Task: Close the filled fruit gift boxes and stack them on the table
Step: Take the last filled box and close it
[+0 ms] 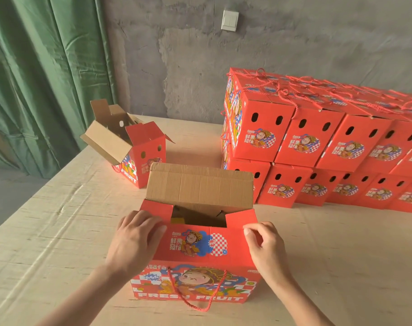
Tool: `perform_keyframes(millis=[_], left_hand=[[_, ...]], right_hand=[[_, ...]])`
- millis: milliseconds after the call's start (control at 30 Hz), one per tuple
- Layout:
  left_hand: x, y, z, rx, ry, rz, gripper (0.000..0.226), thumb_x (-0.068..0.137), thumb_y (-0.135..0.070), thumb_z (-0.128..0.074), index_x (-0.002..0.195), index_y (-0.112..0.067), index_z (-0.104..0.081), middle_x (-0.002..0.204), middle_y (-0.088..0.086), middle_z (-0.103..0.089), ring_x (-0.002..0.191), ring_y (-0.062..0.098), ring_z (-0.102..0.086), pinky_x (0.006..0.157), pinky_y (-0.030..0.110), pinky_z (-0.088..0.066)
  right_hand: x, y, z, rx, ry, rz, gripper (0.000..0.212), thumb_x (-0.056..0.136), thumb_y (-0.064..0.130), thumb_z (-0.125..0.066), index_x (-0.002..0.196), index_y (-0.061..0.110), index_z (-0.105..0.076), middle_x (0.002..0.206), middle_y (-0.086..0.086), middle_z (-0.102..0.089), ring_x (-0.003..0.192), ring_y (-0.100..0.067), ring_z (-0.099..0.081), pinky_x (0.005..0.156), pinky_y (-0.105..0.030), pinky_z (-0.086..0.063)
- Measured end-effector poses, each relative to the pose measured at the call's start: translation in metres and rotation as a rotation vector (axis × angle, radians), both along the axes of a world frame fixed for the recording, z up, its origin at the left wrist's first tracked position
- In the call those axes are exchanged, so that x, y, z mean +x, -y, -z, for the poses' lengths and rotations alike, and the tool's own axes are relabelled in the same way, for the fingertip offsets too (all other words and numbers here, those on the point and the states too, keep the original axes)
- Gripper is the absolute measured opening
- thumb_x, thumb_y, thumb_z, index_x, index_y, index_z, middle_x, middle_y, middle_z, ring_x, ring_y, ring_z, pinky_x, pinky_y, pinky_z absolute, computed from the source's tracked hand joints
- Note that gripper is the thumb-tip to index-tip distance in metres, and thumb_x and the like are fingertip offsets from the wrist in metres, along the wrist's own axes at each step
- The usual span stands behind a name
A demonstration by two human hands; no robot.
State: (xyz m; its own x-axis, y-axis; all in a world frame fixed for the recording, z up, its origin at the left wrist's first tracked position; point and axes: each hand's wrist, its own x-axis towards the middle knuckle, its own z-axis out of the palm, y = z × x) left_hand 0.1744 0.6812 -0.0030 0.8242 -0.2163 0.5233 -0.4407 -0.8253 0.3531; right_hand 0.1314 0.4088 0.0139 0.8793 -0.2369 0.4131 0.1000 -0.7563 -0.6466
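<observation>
A red fruit gift box [196, 255] stands in front of me on the table [59, 231], its near flap folded down and its far brown flap [199, 184] still upright. The opening between them shows a dark inside. My left hand [134, 241] lies flat on the box's left top corner with straight fingers. My right hand [266, 245] touches the right top corner, its fingers curled over the flap's edge. A red rope handle [195, 300] hangs down the near side.
A second open red box [134, 149] sits at the far left of the table with its flaps up. Two rows of closed red boxes [329, 149] are stacked at the right against the grey wall. A green curtain [43, 74] hangs at the left.
</observation>
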Motion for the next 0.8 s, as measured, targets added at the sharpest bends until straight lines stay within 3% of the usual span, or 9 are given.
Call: perform_keyframes(millis=[67, 167, 333, 533, 667, 800], left_hand=[[0.001, 0.001, 0.000, 0.002, 0.039, -0.020, 0.051, 0.093, -0.047, -0.035, 0.083, -0.013, -0.071, 0.083, -0.003, -0.062, 0.077, 0.022, -0.055, 0.071, 0.038, -0.047], [0.002, 0.003, -0.002, -0.018, 0.046, -0.030, 0.041, 0.089, -0.036, -0.039, 0.078, -0.012, -0.071, 0.079, -0.002, -0.058, 0.072, 0.021, -0.051, 0.067, 0.037, -0.046], [0.000, 0.004, -0.006, -0.086, -0.014, -0.039, 0.037, 0.090, -0.027, -0.041, 0.076, -0.009, -0.071, 0.076, 0.000, -0.062, 0.070, 0.024, -0.052, 0.065, 0.040, -0.047], [-0.003, 0.007, -0.006, -0.112, -0.056, -0.143, 0.019, 0.084, -0.015, -0.054, 0.073, -0.011, -0.069, 0.078, 0.000, -0.066, 0.078, 0.027, -0.051, 0.072, 0.037, -0.039], [0.002, 0.002, -0.005, -0.157, -0.169, -0.150, 0.007, 0.082, -0.006, -0.069, 0.078, -0.009, -0.073, 0.083, 0.003, -0.059, 0.085, 0.024, -0.047, 0.077, 0.032, -0.035], [0.010, 0.003, -0.013, -0.264, -0.304, -0.245, 0.007, 0.080, -0.017, -0.072, 0.077, -0.011, -0.071, 0.087, -0.003, -0.049, 0.096, 0.022, -0.046, 0.083, 0.035, -0.037]], right_hand=[[0.001, -0.001, 0.002, -0.004, 0.028, 0.042, 0.009, 0.083, -0.006, -0.063, 0.079, -0.002, -0.070, 0.084, -0.005, -0.050, 0.076, -0.020, -0.054, 0.072, -0.008, -0.034], [0.008, -0.002, 0.004, -0.006, -0.006, 0.065, 0.015, 0.087, -0.005, -0.058, 0.082, -0.002, -0.072, 0.078, 0.000, -0.045, 0.072, -0.022, -0.052, 0.068, -0.018, -0.033], [0.008, 0.000, 0.004, -0.028, -0.009, 0.099, 0.009, 0.082, -0.007, -0.063, 0.077, -0.003, -0.069, 0.074, -0.008, -0.056, 0.073, -0.028, -0.056, 0.065, -0.018, -0.029], [0.011, 0.004, 0.005, -0.116, -0.014, 0.057, 0.009, 0.081, -0.003, -0.066, 0.073, -0.005, -0.068, 0.076, -0.011, -0.055, 0.076, -0.030, -0.057, 0.071, -0.034, -0.045], [0.017, 0.007, 0.009, -0.087, -0.088, 0.066, 0.015, 0.085, 0.002, -0.064, 0.076, -0.010, -0.067, 0.087, -0.007, -0.045, 0.088, -0.026, -0.053, 0.080, -0.021, -0.038], [0.020, 0.011, 0.013, 0.078, -0.170, 0.053, 0.007, 0.087, 0.006, -0.061, 0.084, -0.001, -0.062, 0.093, -0.008, -0.052, 0.094, -0.027, -0.055, 0.073, -0.019, -0.033]])
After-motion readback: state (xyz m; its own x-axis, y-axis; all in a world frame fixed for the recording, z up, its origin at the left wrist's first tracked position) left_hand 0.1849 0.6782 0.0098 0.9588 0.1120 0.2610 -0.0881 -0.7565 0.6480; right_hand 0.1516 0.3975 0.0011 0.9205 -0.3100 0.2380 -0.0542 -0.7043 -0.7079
